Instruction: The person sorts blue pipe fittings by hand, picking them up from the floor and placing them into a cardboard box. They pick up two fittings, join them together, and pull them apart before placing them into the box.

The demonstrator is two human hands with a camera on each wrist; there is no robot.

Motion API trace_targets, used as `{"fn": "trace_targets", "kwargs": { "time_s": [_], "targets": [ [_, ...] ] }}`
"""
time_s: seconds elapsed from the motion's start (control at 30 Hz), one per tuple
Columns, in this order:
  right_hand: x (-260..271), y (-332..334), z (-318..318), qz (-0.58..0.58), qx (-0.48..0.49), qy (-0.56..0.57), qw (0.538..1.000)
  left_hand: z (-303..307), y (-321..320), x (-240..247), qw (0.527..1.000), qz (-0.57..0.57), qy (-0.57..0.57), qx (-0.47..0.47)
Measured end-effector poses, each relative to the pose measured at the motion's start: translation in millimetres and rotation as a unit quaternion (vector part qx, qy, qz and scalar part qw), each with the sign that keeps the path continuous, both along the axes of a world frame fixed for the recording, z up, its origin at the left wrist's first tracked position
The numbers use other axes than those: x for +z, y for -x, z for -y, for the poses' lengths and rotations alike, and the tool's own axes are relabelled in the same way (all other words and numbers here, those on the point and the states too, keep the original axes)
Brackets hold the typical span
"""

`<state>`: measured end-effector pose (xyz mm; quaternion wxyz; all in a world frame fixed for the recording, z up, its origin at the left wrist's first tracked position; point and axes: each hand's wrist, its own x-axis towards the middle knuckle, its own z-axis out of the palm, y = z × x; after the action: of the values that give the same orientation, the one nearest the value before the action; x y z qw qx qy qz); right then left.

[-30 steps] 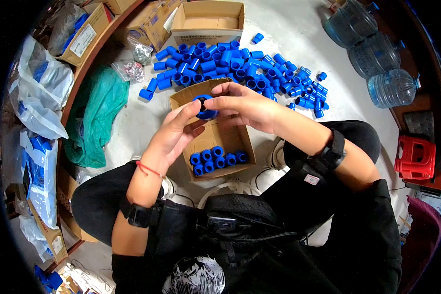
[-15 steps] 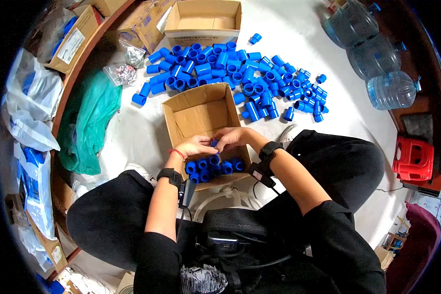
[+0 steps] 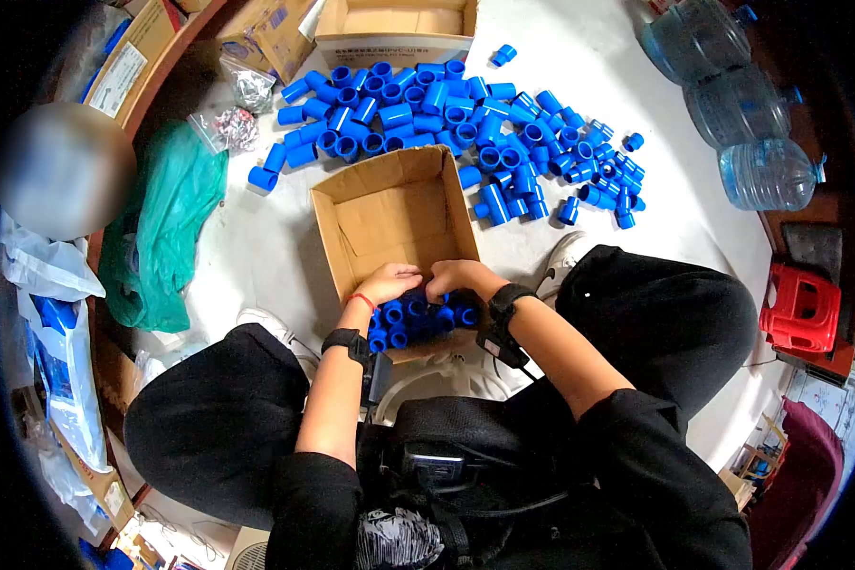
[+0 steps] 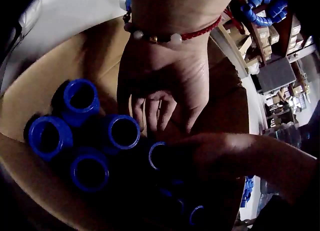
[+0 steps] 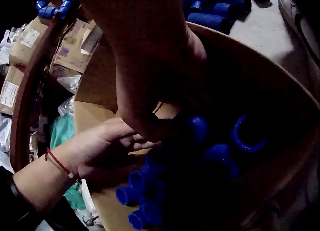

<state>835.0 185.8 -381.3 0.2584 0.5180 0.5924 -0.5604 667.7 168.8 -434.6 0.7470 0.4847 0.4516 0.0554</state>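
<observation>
Inside the near end of the cardboard box (image 3: 351, 218), several blue fittings (image 3: 393, 312) stand with their round mouths upward. My left hand (image 3: 389, 282) hangs over them at the left; in the left wrist view its relaxed fingers (image 4: 152, 113) point down and hold nothing visible. Just right of it, my right hand (image 3: 454, 276) has curled fingers around a blue fitting (image 4: 158, 156), whose rim shows beside the hand in the left wrist view. Shadow hides most of that grip. The right wrist view shows the two hands (image 5: 102, 146) close together.
Many loose blue fittings (image 3: 396, 116) lie on the white floor beyond the box, with another carton (image 3: 394, 49) behind. A green bag (image 3: 166, 228) is at the left; water bottles (image 3: 768, 176) and a red stool (image 3: 800, 309) stand at the right.
From in front of the body, both hands have come down into the box with the blue fitting. Over the last half second they have drawn slightly apart.
</observation>
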Motion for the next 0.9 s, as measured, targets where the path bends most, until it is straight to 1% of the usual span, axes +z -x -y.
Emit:
{"fn": "trace_targets", "kwargs": {
  "time_s": [0.03, 0.07, 0.1, 0.17, 0.2, 0.27, 0.3, 0.37, 0.4, 0.47, 0.5, 0.57, 0.6, 0.67, 0.7, 0.73, 0.77, 0.8, 0.83, 0.87, 0.9],
  "targets": [
    [0, 1, 1, 0.001, 0.01, -0.001, 1.0, 0, -2, 2, 1.0, -0.012, -0.016, -0.002],
    [0, 2, 2, 0.002, 0.021, -0.002, 1.0, 4, -2, 5, 0.995, -0.059, -0.077, -0.01],
    [-3, 2, 3, 0.003, 0.032, -0.004, 0.999, 5, -2, 8, 0.987, -0.088, -0.126, -0.044],
    [-7, 0, 7, 0.006, 0.013, -0.019, 1.0, 6, 1, 13, 0.957, -0.148, -0.224, -0.11],
    [-7, 0, 9, 0.007, 0.005, -0.026, 1.0, 7, 2, 12, 0.952, -0.169, -0.224, -0.127],
    [-6, -2, 10, 0.015, 0.024, -0.022, 0.999, 8, 3, 9, 0.939, -0.21, -0.222, -0.16],
    [-2, -2, 9, 0.018, 0.033, -0.02, 0.999, 8, 2, 9, 0.938, -0.209, -0.212, -0.175],
    [6, 4, 5, 0.024, -0.007, 0.049, 0.998, 5, 2, 10, 0.937, -0.207, -0.193, -0.204],
    [14, 7, 3, 0.027, -0.028, 0.083, 0.996, 6, 2, 8, 0.943, -0.181, -0.206, -0.188],
    [43, 9, 3, -0.004, -0.063, 0.084, 0.994, 8, 3, -1, 0.951, -0.128, -0.234, -0.156],
    [51, 8, 5, -0.02, -0.081, 0.084, 0.993, 8, 2, -6, 0.953, -0.124, -0.227, -0.156],
    [50, 6, 10, -0.067, -0.075, 0.08, 0.992, 9, 0, -16, 0.958, -0.115, -0.211, -0.157],
    [46, 4, 14, -0.091, -0.072, 0.077, 0.99, 9, 0, -15, 0.948, -0.14, -0.215, -0.189],
    [37, 4, 21, -0.052, -0.1, 0.111, 0.987, 10, -1, -12, 0.923, -0.19, -0.221, -0.253],
    [26, 5, 24, -0.033, -0.114, 0.128, 0.985, 12, -2, -4, 0.927, -0.187, -0.213, -0.245],
    [-11, 2, 26, -0.044, -0.066, 0.052, 0.996, 15, -2, 10, 0.931, -0.185, -0.206, -0.237],
    [-11, 3, 27, -0.035, -0.049, 0.027, 0.998, 16, -2, 24, 0.935, -0.183, -0.198, -0.23],
    [-10, 3, 28, -0.026, -0.033, 0.003, 0.999, 14, -2, 32, 0.929, -0.176, -0.193, -0.264],
    [-8, 4, 30, -0.015, -0.018, -0.022, 0.999, 14, -2, 28, 0.937, -0.153, -0.181, -0.257],
    [-7, 6, 35, -0.016, -0.06, -0.037, 0.997, 15, -1, 19, 0.944, -0.131, -0.17, -0.251],
    [-3, 6, 36, -0.031, -0.029, -0.078, 0.996, 16, 2, 7, 0.951, -0.108, -0.158, -0.244]
  ]
}}
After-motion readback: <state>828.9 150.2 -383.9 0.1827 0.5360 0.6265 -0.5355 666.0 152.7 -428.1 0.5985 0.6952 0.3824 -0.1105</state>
